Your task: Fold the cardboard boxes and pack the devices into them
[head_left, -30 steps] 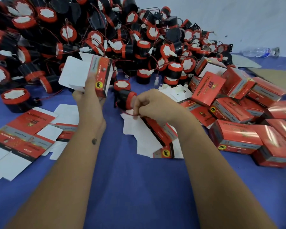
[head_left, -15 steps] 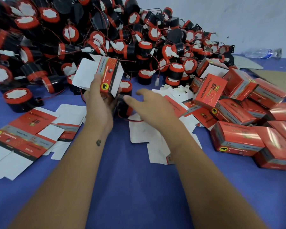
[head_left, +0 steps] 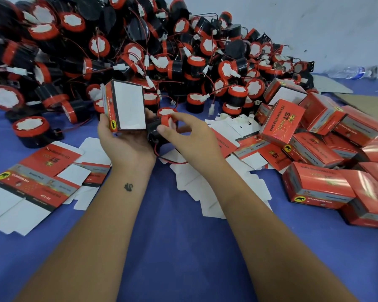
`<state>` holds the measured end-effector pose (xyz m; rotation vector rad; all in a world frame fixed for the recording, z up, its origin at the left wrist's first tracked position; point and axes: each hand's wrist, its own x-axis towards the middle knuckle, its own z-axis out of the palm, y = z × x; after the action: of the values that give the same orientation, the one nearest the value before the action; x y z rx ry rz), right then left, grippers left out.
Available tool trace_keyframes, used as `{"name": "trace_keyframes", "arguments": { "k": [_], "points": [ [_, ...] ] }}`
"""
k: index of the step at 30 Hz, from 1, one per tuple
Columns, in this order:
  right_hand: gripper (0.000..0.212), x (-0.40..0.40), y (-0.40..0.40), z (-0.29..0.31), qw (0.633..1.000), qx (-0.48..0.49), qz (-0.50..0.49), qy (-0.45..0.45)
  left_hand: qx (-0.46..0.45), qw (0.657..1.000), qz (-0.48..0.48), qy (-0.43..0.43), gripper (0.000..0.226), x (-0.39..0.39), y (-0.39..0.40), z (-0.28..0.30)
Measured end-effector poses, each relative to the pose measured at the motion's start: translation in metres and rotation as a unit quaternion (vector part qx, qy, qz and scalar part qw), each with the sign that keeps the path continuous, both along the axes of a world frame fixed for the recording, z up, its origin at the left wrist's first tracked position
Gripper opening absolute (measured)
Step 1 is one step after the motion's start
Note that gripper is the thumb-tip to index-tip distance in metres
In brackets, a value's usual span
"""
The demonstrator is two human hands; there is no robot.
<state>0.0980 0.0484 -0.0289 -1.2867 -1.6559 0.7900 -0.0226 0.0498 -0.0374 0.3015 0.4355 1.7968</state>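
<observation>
Change: right hand (head_left: 190, 136) now closed onto a device (head_left: 162, 129) beside the box, where half a second ago it reached open toward it; box turned so its white inside faces the camera.
Flat blanks (head_left: 31, 182): unfolded, printed side up, lying on the blue table cover (head_left: 183, 247) at far left.
Left hand (head_left: 122, 140): palm up, fingers and thumb curled round the lower end of a folded box (head_left: 127, 107), clamped on it.
Box: held above the cover, in front of the heap; long axis roughly upright, tilted slightly left; red printed side toward the left, white panel toward the camera.
Right hand grip: thumb and fingertips (head_left: 162, 128) pinching the device, other fingers loosely bent.
Device: black body with red rim and white face, just right of the box and touching the left palm; face pointing up and away; thin red wire (head_left: 172, 161) trailing below onto the cover.
Heap of devices (head_left: 140, 51): piled across the back.
White blanks (head_left: 205, 182): scattered under the right wrist.
Packed boxes (head_left: 319, 184): red, closed, piled at right.
Bottle (head_left: 349, 71): lying at far right by the wall.
</observation>
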Motion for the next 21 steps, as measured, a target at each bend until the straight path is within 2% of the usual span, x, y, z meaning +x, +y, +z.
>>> {"name": "trace_keyframes", "arguments": {
  "k": [2,4,7,9,11,14,16,18,21],
  "points": [
    [0.040,0.000,-0.001,-0.001,1.000,-0.017,0.021,0.012,0.006,1.000,-0.001,-0.010,0.061,0.000,0.000,0.000],
    [0.030,0.000,-0.002,0.000,0.999,-0.032,0.020,0.038,0.006,1.000,-0.006,-0.007,0.063,0.000,0.000,-0.001],
    [0.030,0.003,-0.002,0.004,0.995,0.000,-0.014,0.098,-0.008,1.000,-0.016,0.023,0.061,0.003,0.002,-0.001],
    [0.037,0.007,-0.002,0.008,0.984,0.066,-0.073,0.146,-0.047,0.991,0.008,0.122,0.043,0.006,0.002,-0.001],
    [0.044,0.014,-0.002,0.013,0.955,0.161,-0.159,0.194,-0.091,0.950,0.069,0.291,0.027,0.010,0.003,-0.002],
    [0.058,0.026,-0.001,0.018,0.915,0.259,-0.239,0.196,-0.061,0.872,0.100,0.474,0.046,0.012,0.005,-0.008],
    [0.059,0.030,-0.001,0.019,0.911,0.297,-0.250,0.137,-0.053,0.843,0.069,0.531,0.052,0.011,0.006,-0.012],
    [0.056,0.033,-0.001,0.018,0.902,0.359,-0.241,0.010,-0.049,0.827,0.041,0.559,0.056,0.009,0.006,-0.013],
    [0.054,0.029,-0.004,0.017,0.865,0.426,-0.186,-0.190,-0.031,0.810,0.025,0.585,0.060,0.007,0.005,-0.013]
  ]
}}
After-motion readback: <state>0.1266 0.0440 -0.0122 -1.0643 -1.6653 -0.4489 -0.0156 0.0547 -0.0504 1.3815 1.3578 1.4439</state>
